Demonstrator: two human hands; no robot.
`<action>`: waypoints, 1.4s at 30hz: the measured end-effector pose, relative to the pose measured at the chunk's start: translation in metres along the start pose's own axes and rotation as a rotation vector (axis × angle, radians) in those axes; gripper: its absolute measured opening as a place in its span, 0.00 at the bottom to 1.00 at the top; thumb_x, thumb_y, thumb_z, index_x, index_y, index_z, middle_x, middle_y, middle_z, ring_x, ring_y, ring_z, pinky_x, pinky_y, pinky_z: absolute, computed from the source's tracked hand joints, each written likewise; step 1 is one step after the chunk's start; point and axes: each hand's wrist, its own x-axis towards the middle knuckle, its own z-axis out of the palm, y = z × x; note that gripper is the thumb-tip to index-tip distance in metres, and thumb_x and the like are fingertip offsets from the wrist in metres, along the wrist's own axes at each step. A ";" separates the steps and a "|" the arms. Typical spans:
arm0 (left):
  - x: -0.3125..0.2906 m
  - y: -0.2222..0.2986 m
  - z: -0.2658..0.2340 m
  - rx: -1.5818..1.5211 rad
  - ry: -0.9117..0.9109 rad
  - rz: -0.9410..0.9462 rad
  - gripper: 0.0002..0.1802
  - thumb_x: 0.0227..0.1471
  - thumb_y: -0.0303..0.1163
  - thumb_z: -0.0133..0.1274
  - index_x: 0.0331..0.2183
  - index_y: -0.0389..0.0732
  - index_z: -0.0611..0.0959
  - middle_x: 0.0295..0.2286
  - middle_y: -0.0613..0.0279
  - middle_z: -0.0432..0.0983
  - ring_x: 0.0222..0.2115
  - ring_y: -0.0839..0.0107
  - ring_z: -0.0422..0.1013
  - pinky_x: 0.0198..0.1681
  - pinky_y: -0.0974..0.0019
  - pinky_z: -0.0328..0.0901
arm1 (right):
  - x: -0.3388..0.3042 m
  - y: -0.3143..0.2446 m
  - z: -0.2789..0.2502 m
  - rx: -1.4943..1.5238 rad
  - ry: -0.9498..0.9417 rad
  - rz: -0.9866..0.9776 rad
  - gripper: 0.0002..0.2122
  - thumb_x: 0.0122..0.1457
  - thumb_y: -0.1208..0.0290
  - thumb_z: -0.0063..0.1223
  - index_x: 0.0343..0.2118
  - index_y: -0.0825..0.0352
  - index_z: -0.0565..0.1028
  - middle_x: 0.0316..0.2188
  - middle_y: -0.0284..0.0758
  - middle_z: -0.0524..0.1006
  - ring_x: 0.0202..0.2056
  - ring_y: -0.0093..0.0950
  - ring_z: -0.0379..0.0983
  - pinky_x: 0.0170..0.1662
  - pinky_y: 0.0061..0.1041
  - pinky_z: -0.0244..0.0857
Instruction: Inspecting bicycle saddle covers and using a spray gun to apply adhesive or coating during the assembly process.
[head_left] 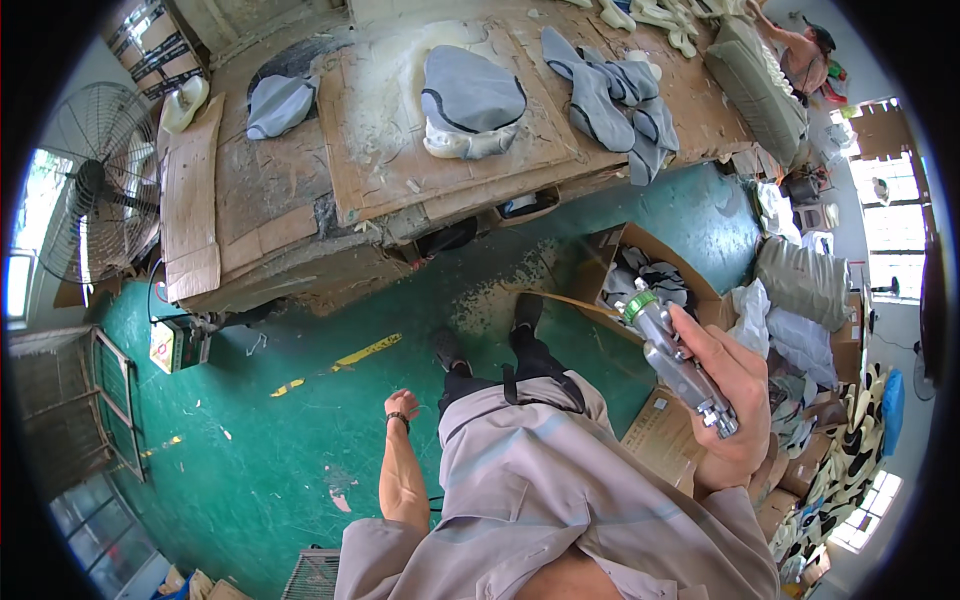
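Note:
My right hand (737, 385) is wrapped round a metal spray gun (682, 372) with a green ring at one end, held up at the right over the floor. My left hand (402, 404) hangs low beside my body. Its fingers look loosely apart, and I see nothing in it. Ahead of both hands, a rounded grey fabric piece (472, 88) rests on a whitish form (472, 142) on the cardboard-covered workbench (290, 215). Another grey piece (281, 105) lies to its left, and several flat grey pieces (600, 115) overlap at its right, some hanging over the bench edge.
An open cardboard box (608, 250) with grey pieces inside stands below the bench. A large fan (92, 185) is at the far left, near a metal-framed rack (115, 400). Bags (800, 280) and cartons crowd the right. Another person (800, 60) is at the far right.

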 end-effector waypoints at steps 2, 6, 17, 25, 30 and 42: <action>-0.007 0.018 0.022 0.028 0.002 0.033 0.19 0.60 0.30 0.56 0.53 0.41 0.78 0.41 0.54 0.82 0.37 0.56 0.80 0.38 0.50 0.78 | -0.004 0.026 -0.013 0.053 -0.007 0.033 0.29 0.46 0.83 0.61 0.57 0.72 0.76 0.30 0.42 0.78 0.28 0.34 0.75 0.34 0.26 0.67; -0.024 0.046 0.062 0.056 -0.011 0.092 0.20 0.60 0.30 0.56 0.53 0.40 0.78 0.42 0.53 0.81 0.40 0.56 0.80 0.40 0.48 0.78 | -0.008 0.084 -0.042 0.188 -0.023 0.051 0.30 0.46 0.84 0.62 0.57 0.72 0.75 0.32 0.43 0.78 0.30 0.34 0.75 0.35 0.25 0.67; -0.081 0.090 0.156 0.140 -0.013 0.158 0.25 0.60 0.31 0.57 0.57 0.38 0.75 0.44 0.52 0.81 0.39 0.58 0.80 0.40 0.50 0.78 | 0.003 0.241 -0.104 0.405 0.089 0.087 0.31 0.46 0.84 0.62 0.58 0.73 0.74 0.34 0.44 0.79 0.32 0.35 0.76 0.38 0.25 0.68; -0.111 0.087 0.179 0.064 0.068 0.123 0.23 0.59 0.30 0.57 0.56 0.37 0.76 0.41 0.53 0.82 0.38 0.58 0.81 0.35 0.55 0.78 | 0.040 0.306 -0.130 0.476 0.018 0.002 0.32 0.46 0.86 0.61 0.59 0.70 0.74 0.30 0.41 0.77 0.29 0.34 0.75 0.35 0.25 0.66; -0.113 0.078 0.182 0.013 0.052 0.023 0.21 0.60 0.29 0.56 0.54 0.42 0.78 0.41 0.53 0.83 0.37 0.57 0.81 0.35 0.53 0.78 | 0.077 0.307 -0.132 0.399 0.044 -0.045 0.38 0.60 0.41 0.47 0.59 0.74 0.72 0.31 0.44 0.77 0.30 0.39 0.77 0.34 0.30 0.67; -0.078 0.175 0.201 0.140 0.038 0.437 0.19 0.57 0.32 0.59 0.50 0.38 0.82 0.34 0.60 0.84 0.32 0.69 0.80 0.31 0.63 0.75 | 0.125 0.222 -0.134 0.305 -0.133 -0.194 0.30 0.52 0.66 0.58 0.59 0.73 0.73 0.35 0.46 0.80 0.33 0.42 0.80 0.39 0.33 0.72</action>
